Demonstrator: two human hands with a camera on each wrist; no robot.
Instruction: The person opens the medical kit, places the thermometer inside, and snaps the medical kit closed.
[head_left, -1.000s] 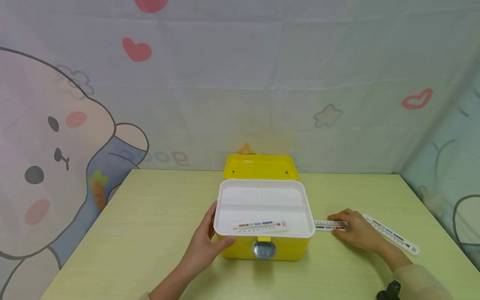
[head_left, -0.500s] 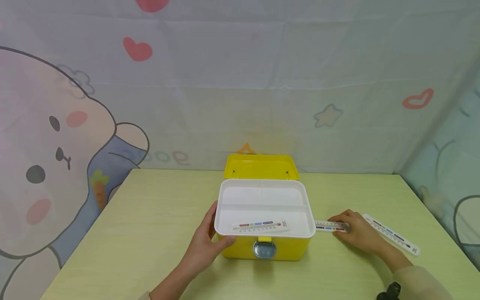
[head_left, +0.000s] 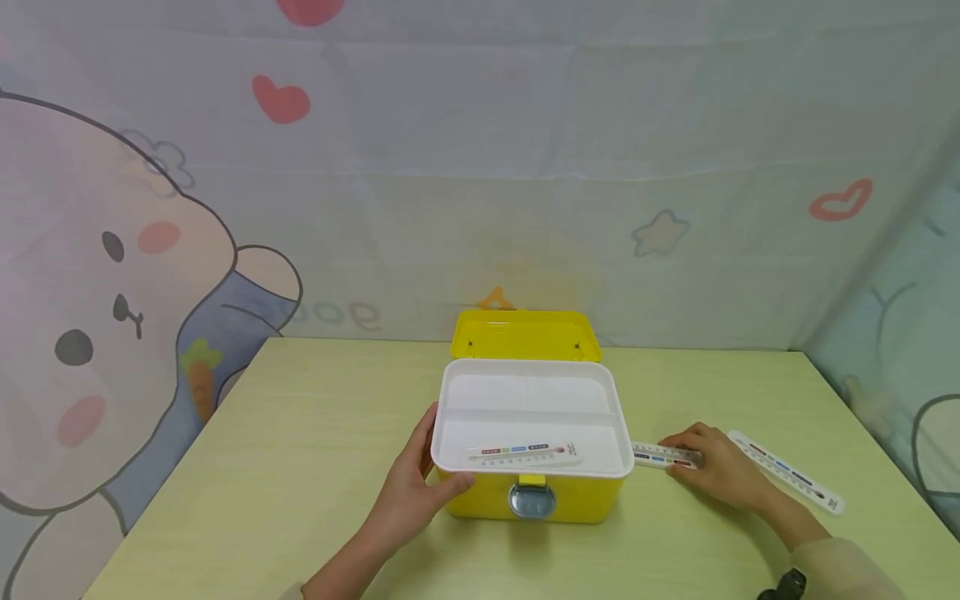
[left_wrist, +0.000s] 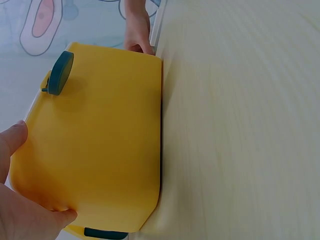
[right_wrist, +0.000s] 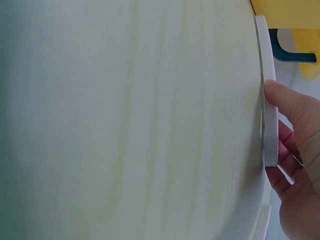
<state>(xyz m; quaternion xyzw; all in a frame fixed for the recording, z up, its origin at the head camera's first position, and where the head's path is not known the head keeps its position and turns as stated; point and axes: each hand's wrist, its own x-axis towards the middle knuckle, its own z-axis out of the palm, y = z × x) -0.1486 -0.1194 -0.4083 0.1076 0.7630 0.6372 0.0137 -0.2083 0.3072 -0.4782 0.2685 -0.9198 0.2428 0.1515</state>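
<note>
Holding yellow box (head_left: 585,502) by left side, left grip (head_left: 405,492) is curling round it. Right grip (head_left: 712,468) is pinching thermometer (head_left: 652,455) beside box; second thermometer (head_left: 786,472) is lying nearer counter (head_left: 322,433)'s right edge; open lid (head_left: 525,335) is extending toward far edge.

R sleeve (head_left: 846,568) is beige w/ blk wrist cam (head_left: 789,586).

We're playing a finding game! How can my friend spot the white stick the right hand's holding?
Find the open yellow box. Just right of it, the right hand grips a white thermometer. One lookalike lies in the box's white tray and another beyond the hand; only this one is held.
</note>
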